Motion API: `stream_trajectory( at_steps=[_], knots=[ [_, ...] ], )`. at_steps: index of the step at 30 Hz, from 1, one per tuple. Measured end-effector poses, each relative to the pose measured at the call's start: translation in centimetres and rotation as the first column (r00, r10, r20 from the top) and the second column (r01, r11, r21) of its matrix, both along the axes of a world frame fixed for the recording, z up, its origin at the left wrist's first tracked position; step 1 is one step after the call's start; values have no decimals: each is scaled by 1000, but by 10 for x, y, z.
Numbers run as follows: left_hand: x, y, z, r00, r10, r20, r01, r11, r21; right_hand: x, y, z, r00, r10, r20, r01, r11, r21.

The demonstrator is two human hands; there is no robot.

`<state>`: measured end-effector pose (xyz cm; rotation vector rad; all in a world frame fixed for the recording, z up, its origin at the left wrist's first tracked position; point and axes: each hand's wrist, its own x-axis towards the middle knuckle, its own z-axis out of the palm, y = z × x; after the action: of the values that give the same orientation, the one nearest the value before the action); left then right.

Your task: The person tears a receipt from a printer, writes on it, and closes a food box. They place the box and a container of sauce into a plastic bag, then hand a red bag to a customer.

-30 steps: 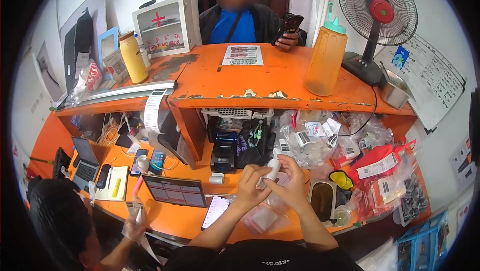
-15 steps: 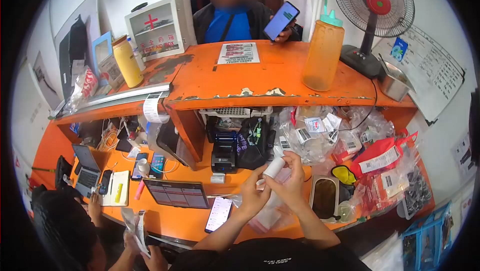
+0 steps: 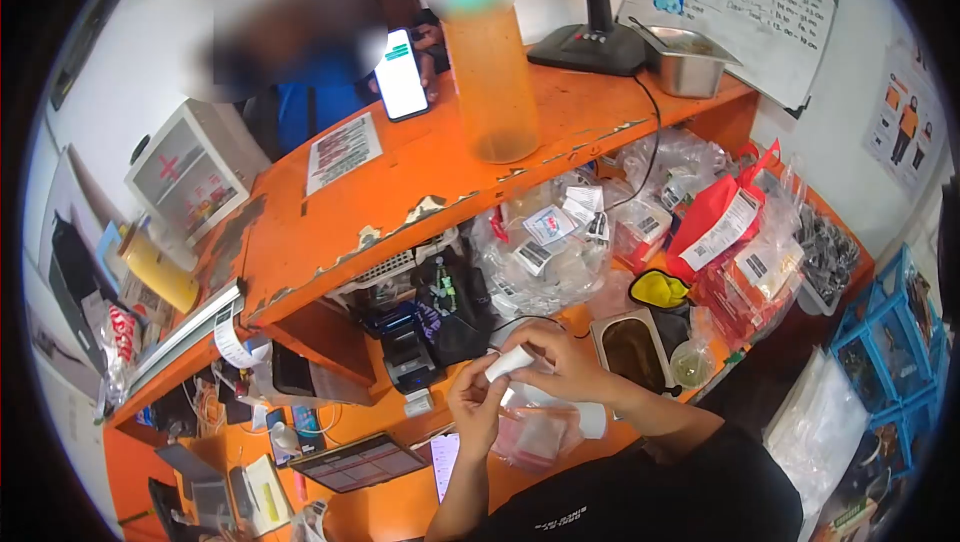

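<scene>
A small white paper roll (image 3: 510, 363) is held up in front of me over the orange counter. My left hand (image 3: 474, 402) grips its lower left end, with fingers and thumb closed. My right hand (image 3: 568, 364) is wrapped round the other side, its fingers bent over the top of the roll. Beyond my left hand stands a black receipt printer (image 3: 408, 354). Clear plastic bags with pink contents (image 3: 540, 432) lie below my hands. A phone with a lit screen (image 3: 445, 464) is on the counter beside my left forearm.
A person behind the raised orange ledge (image 3: 400, 182) holds a lit phone (image 3: 401, 77). An orange-filled bottle (image 3: 492, 82) and a fan (image 3: 590, 47) stand on the ledge. Right of my hands are a metal container (image 3: 598, 334) and a red bag (image 3: 690, 252). A tablet (image 3: 355, 464) leans at left.
My view has swung to the right and tilted, so the counter slants now. Both hands still hold the paper roll. The person across the ledge has turned the phone more upright.
</scene>
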<state>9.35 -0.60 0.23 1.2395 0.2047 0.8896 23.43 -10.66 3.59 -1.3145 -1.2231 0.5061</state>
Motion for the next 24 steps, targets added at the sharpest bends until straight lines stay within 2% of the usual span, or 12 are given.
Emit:
stream_trajectory(
  at_steps=[5, 6, 7, 8, 10, 12, 13, 15, 16, 18, 22, 24],
  knots=[
    [-5, 23, -28, 994, 60, -93, -61, 998, -6, 92, -57, 17, 925, 149, 349, 12, 908, -419],
    [-7, 28, -30, 994, 78, -70, -80, 997, -20, 136, -72, 18, 876, 135, 464, 122, 867, -483],
    [-9, 30, -28, 986, 117, -122, -118, 993, -2, 160, -85, 35, 806, -82, 586, 502, 619, -604],
    [-11, 35, -32, 985, 110, -131, -112, 994, -4, 208, -98, 13, 520, -358, 776, 784, 561, -266],
    [-16, 41, -42, 983, 53, -176, -64, 996, -59, 296, -101, 12, 300, -473, 828, 935, 316, -159],
    [-14, 43, -52, 978, 3, -210, -23, 996, -90, 376, -104, -14, 21, -425, 905, 976, 205, 73],
    [-12, 41, -54, 972, 8, -236, -32, 995, -95, 409, -109, -33, 23, -431, 902, 977, 203, 72],
    [-7, 37, -58, 960, 32, -279, -51, 997, -58, 456, -112, -65, -271, -101, 957, 939, 191, 286],
    [-3, 36, -59, 958, 28, -285, -48, 997, -63, 464, -104, -59, -267, -117, 957, 940, 188, 285],
    [0, 35, -53, 944, 42, -329, -56, 998, -33, 473, -94, -44, 342, -2, 940, 924, -179, -337],
    [4, 41, -59, 939, 92, -333, -92, 996, 16, 468, -74, -12, 613, 19, 790, 712, -447, -542],
    [3, 42, -63, 932, 118, -342, -114, 993, 32, 479, -70, -13, 624, -39, 780, 687, -447, -572]
  ],
)
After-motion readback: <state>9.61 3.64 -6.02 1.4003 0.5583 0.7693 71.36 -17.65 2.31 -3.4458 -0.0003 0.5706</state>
